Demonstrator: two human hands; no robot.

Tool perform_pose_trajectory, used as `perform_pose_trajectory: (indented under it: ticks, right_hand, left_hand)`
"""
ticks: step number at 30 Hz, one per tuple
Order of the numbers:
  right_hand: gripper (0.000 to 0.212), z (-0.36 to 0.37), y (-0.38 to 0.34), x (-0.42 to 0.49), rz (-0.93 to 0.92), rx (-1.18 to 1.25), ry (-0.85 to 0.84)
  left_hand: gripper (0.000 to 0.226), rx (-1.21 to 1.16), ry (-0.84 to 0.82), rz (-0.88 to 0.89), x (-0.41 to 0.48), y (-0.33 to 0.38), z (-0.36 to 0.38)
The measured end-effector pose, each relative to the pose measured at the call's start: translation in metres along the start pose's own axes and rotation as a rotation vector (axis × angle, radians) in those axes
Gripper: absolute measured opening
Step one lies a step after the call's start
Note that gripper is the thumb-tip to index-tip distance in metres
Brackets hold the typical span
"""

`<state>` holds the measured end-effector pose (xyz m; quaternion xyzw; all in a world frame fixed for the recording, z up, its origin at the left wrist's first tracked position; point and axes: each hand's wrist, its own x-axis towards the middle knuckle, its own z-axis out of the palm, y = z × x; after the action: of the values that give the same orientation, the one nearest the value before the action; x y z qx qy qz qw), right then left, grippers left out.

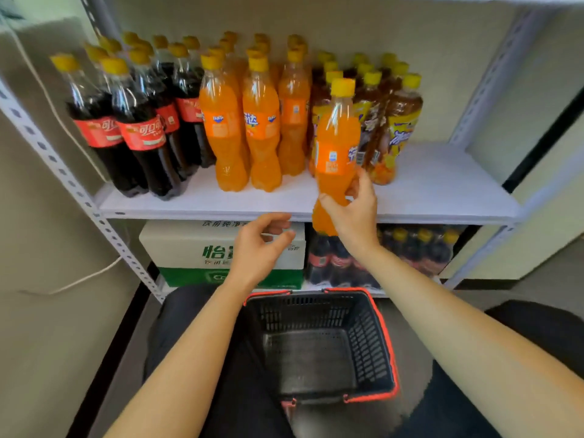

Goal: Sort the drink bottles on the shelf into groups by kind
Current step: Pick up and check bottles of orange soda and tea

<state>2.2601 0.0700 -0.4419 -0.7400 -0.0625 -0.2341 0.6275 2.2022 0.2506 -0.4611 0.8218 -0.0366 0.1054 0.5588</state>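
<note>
Fingers [363, 184] of right hand [350, 213] grip yellow-capped clear plastic orange-soda bottle [336, 143] before front edge of white shelf [442, 184]. Left hand [259, 245]: relaxed, empty. Dark cola bottles [136, 131], orange bottles [252, 121], brown tea bottles [398, 121] stand grouped; held bottle likely last.

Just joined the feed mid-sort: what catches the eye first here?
An orange soda bottle in the grip of the right hand, held by its lower body in front of the shelf edge. Behind it stand yellow-capped groups: cola bottles left, orange bottles middle, brown drinks right. An empty black basket sits below, between the forearms.
</note>
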Motion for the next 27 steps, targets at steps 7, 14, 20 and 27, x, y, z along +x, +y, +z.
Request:
perform_pose_trajectory:
  ticks: [7, 14, 20, 27]
  right_hand:
    - [0.042, -0.052, 0.017, -0.068, 0.133, 0.023, 0.004]
    - [0.047, -0.078, 0.046, -0.153, 0.295, 0.104, 0.015]
    - [0.045, -0.084, 0.051, -0.199, 0.398, 0.170, -0.097]
    - [0.042, -0.093, 0.043, -0.188, 0.503, 0.291, -0.297]
  left_hand:
    - [0.044, -0.226, -0.128, 0.038, -0.008, 0.012, 0.031]
    - [0.067, -0.278, -0.357, -0.036, -0.017, 0.005, 0.068]
    - [0.067, -0.322, -0.583, -0.125, -0.029, 0.003, 0.078]
    - [0.070, -0.423, -0.642, -0.107, -0.041, 0.008, 0.076]
